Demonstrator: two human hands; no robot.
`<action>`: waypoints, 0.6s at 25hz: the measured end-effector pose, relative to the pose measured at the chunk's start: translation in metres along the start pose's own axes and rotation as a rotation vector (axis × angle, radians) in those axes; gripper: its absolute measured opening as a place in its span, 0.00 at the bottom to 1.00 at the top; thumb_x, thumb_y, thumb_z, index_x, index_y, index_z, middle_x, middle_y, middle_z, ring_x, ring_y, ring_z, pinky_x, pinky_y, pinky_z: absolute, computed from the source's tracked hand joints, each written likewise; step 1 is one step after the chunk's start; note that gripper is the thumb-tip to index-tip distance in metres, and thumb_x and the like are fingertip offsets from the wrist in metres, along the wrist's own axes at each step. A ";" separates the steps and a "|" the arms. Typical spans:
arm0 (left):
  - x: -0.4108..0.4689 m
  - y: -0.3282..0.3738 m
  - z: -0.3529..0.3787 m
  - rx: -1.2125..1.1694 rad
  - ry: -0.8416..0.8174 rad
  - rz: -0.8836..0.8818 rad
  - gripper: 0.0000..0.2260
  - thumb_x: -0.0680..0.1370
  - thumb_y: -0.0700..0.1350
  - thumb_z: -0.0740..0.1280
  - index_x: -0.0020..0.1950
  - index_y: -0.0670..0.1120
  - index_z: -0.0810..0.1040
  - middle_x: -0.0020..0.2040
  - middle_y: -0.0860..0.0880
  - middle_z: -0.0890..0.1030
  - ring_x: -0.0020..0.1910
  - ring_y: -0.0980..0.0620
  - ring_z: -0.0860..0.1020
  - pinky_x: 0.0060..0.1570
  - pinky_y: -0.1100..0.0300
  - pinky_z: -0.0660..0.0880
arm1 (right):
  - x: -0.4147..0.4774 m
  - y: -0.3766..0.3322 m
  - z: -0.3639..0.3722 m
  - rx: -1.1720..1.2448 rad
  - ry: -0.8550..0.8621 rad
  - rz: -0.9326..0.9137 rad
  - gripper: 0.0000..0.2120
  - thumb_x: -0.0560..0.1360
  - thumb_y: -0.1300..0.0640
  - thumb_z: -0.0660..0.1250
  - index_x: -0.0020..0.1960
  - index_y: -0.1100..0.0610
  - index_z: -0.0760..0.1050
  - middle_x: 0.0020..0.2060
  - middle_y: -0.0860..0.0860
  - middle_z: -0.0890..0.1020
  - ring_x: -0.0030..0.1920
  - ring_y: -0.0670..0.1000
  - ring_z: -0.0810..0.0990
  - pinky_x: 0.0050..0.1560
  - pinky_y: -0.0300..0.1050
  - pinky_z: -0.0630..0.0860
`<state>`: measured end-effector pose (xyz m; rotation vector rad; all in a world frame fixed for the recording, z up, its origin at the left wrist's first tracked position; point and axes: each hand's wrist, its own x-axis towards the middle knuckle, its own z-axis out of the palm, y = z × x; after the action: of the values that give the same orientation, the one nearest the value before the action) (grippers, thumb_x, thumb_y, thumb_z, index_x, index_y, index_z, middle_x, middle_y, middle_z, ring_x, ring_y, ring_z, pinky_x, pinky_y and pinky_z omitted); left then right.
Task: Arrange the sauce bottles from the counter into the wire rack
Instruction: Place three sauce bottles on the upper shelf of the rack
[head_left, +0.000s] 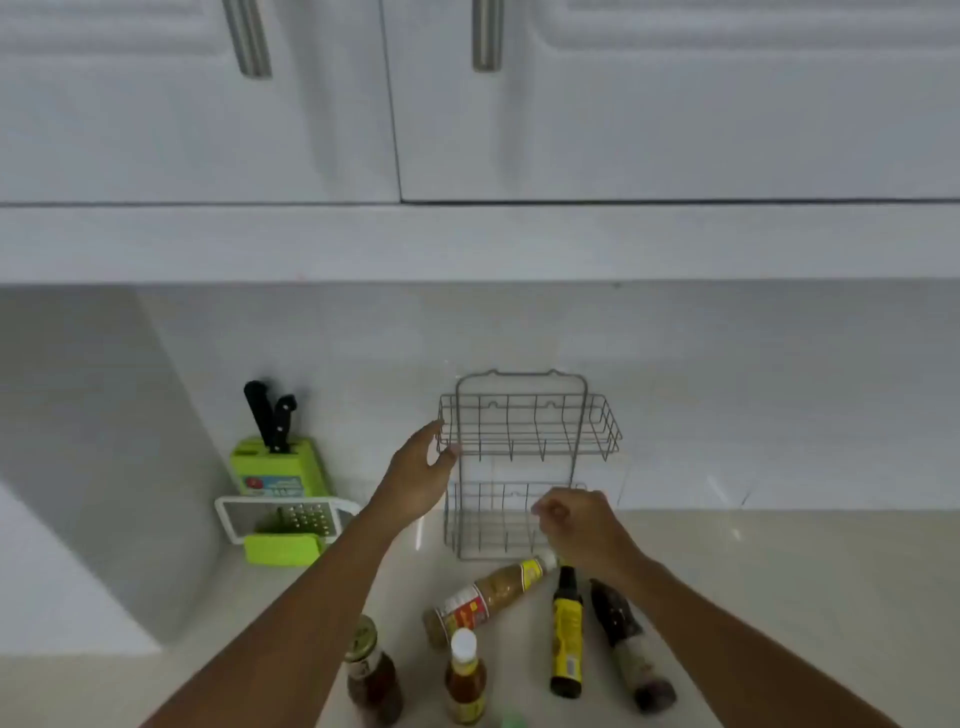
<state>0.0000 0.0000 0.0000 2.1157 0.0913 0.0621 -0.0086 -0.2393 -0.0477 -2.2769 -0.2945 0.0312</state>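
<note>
Thin grey metal wire forms the rack (524, 467); the pale counter (779, 597) looks glossy (faint reflections), as do the white cabinet doors (675, 130).

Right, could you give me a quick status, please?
Left hand open at wire rack. Right hand closed, apparently empty. Rack empty; five bottles on counter.

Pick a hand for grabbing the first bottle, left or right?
Right. The right hand hovers just above the cap of the lying tan sauce bottle, while the left hand is up at the wire rack upper tier's left edge.
</note>
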 end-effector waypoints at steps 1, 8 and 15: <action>0.005 -0.003 0.006 -0.052 0.047 -0.023 0.25 0.81 0.56 0.62 0.78 0.54 0.63 0.77 0.48 0.66 0.76 0.50 0.63 0.74 0.54 0.62 | 0.000 0.014 0.021 0.000 -0.026 0.077 0.07 0.76 0.60 0.67 0.44 0.56 0.84 0.33 0.44 0.83 0.33 0.39 0.82 0.36 0.36 0.77; 0.029 -0.013 0.030 -0.083 0.263 -0.046 0.22 0.82 0.52 0.62 0.76 0.49 0.68 0.61 0.47 0.83 0.63 0.51 0.78 0.66 0.54 0.73 | 0.011 0.032 0.129 0.516 -0.218 0.890 0.07 0.74 0.54 0.71 0.47 0.55 0.74 0.42 0.53 0.81 0.42 0.52 0.83 0.51 0.55 0.84; 0.041 -0.027 0.025 -0.196 0.280 -0.142 0.20 0.78 0.52 0.68 0.70 0.53 0.75 0.46 0.64 0.83 0.57 0.60 0.80 0.56 0.69 0.70 | 0.041 0.055 0.174 0.678 -0.110 1.110 0.18 0.73 0.54 0.71 0.59 0.62 0.75 0.50 0.61 0.85 0.48 0.62 0.86 0.49 0.63 0.84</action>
<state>0.0420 -0.0034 -0.0352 1.8881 0.3859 0.2721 0.0221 -0.1366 -0.2008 -1.5042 0.8284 0.7075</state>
